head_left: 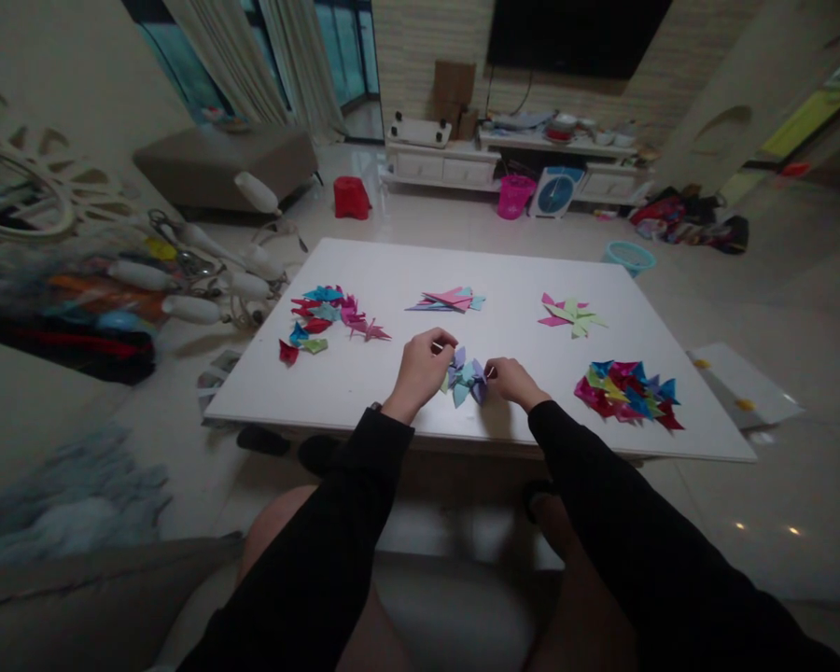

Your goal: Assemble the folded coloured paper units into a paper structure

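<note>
A small cluster of folded paper pieces [466, 378], pale blue, lilac and green, lies near the front edge of the white table [392, 271]. My left hand [424, 366] is curled, its fingers pinched on the cluster's left side. My right hand [511, 381] is curled too, pinching the cluster's right side. Both arms wear black sleeves.
On the table lie other piles of folded paper: a red, blue and pink pile [326, 317] at left, a flat pile [448, 300] at centre back, a pink and green pile [571, 315] at right back, a bright multicoloured pile [628, 390] at right front. A cluttered sofa edge sits left.
</note>
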The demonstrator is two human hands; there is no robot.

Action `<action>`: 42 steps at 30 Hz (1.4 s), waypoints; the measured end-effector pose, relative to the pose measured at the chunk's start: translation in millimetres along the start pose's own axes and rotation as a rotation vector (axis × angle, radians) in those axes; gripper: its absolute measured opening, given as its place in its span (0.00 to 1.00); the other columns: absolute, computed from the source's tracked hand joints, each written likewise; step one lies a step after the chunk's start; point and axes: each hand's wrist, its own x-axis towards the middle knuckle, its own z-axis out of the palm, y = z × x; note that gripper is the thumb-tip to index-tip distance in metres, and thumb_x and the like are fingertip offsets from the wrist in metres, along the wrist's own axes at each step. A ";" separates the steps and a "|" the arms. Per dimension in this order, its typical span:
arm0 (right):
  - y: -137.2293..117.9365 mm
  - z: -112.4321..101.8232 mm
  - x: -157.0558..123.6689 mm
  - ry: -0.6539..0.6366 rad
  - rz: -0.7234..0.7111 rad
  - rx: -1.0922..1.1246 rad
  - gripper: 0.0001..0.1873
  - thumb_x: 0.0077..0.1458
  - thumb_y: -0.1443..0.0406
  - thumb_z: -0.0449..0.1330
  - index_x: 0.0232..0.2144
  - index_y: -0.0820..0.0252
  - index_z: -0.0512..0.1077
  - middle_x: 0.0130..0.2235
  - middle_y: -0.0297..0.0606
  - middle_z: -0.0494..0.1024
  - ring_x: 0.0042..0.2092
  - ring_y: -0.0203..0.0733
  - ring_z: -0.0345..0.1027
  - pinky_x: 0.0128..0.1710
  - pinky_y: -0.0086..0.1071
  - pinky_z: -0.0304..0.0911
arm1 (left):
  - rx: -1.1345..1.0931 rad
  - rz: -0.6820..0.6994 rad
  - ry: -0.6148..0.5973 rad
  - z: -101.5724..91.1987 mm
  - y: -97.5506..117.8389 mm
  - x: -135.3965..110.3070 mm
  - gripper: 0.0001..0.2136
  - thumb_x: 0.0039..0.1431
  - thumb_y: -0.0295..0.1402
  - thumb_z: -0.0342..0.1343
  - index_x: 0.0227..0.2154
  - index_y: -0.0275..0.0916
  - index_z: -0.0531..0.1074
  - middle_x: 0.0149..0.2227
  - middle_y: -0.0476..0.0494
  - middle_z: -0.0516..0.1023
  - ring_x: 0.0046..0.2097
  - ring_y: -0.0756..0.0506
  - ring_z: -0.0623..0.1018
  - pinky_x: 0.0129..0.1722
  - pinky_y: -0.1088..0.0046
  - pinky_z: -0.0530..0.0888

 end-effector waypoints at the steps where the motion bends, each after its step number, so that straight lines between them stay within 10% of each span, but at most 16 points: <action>1: -0.6 -1.1 -0.5 0.005 0.003 -0.001 0.11 0.53 0.71 0.62 0.40 0.60 0.80 0.39 0.43 0.83 0.40 0.42 0.75 0.40 0.29 0.63 | -0.004 -0.001 0.000 -0.4 0.1 0.2 0.08 0.55 0.25 0.53 0.31 0.37 0.77 0.33 0.47 0.81 0.34 0.49 0.77 0.36 0.75 0.71; 9: -27.6 -24.3 -13.5 0.294 -0.090 0.230 0.18 0.55 0.67 0.61 0.50 0.58 0.73 0.48 0.44 0.80 0.43 0.46 0.75 0.43 0.37 0.68 | -0.028 -0.022 -0.037 2.4 -1.1 -0.3 0.08 0.57 0.25 0.53 0.35 0.36 0.77 0.36 0.45 0.82 0.35 0.49 0.78 0.37 0.75 0.73; 15: -78.7 -24.4 -45.6 0.364 -0.441 0.769 0.29 0.68 0.52 0.51 0.67 0.50 0.58 0.69 0.43 0.61 0.68 0.51 0.58 0.63 0.51 0.62 | 0.230 0.029 -0.194 12.9 -12.4 -4.3 0.09 0.56 0.24 0.56 0.38 0.37 0.78 0.40 0.40 0.83 0.40 0.46 0.80 0.45 0.70 0.75; 21: -90.6 -19.9 -61.5 0.337 -0.552 0.717 0.33 0.68 0.48 0.50 0.71 0.41 0.50 0.74 0.32 0.49 0.75 0.51 0.36 0.73 0.56 0.37 | 0.227 0.059 -0.265 20.9 -6.0 -2.6 0.10 0.57 0.24 0.55 0.37 0.34 0.80 0.37 0.35 0.84 0.39 0.42 0.82 0.44 0.68 0.77; 42: -76.4 -22.9 -53.4 0.482 -0.575 0.599 0.33 0.69 0.50 0.48 0.72 0.40 0.47 0.75 0.32 0.47 0.75 0.52 0.33 0.72 0.60 0.36 | 0.051 0.000 -0.220 29.5 11.1 -13.6 0.15 0.55 0.22 0.53 0.41 0.33 0.82 0.39 0.36 0.85 0.42 0.43 0.83 0.45 0.70 0.77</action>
